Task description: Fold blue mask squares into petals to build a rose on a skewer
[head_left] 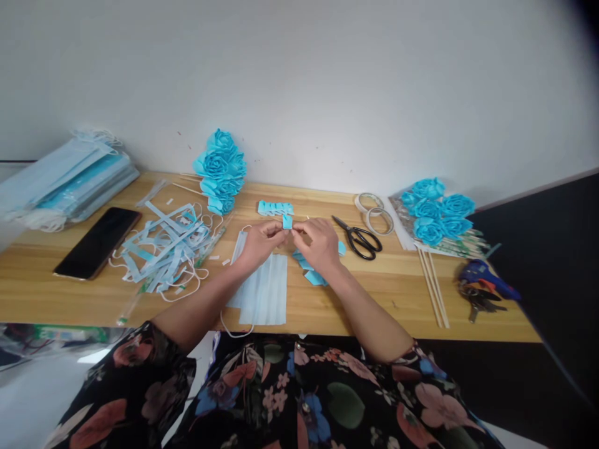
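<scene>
Between the fingertips of both hands is a small blue piece of mask fabric (287,222). My left hand (260,242) pinches its left side, and my right hand (318,239) pinches its right side. Just behind them lies a row of folded blue pieces (275,207). Under my left wrist and forearm rest flat pale blue face masks (264,293). More cut blue pieces (316,277) lie partly hidden beneath my right hand. To the right of that hand, black-handled scissors (359,240) lie with their blades pointing away to the left.
Stacked masks (79,174), a phone (99,242) and a heap of cut strips (163,246) occupy the left side. Blue fabric flowers (221,168) stand near the wall. Rightward are tape rolls (379,221), more blue flowers (428,209), wooden sticks (434,290) and keys (477,302).
</scene>
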Tool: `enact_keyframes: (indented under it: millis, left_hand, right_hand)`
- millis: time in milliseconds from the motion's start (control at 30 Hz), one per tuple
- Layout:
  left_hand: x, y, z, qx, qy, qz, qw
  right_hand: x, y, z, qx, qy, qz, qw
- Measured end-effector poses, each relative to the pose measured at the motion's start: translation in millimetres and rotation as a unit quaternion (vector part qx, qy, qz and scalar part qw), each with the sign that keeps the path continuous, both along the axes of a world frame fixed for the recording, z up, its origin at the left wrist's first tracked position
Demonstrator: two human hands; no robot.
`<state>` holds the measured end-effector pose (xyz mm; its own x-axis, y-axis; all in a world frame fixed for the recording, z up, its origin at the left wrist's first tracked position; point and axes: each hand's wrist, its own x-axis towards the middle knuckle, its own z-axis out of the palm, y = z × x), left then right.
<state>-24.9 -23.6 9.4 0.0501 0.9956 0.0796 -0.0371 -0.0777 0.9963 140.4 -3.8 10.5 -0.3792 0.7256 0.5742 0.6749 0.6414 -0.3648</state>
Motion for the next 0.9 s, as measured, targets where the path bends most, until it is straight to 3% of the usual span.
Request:
enact_keyframes:
  millis: [500, 900]
  left_hand:
    - [0.7, 0.2, -1.2, -0.006, 0.013, 0.020, 1.000]
    - [-0.7, 1.5, -7.0, 0.001, 0.016, -0.002, 1.000]
  right_hand:
    - [0.9, -0.5, 0.7, 0.008, -0.015, 0.022, 1.000]
    - [1.1, -0.7, 2.6, -0.003, -0.005, 0.011, 1.000]
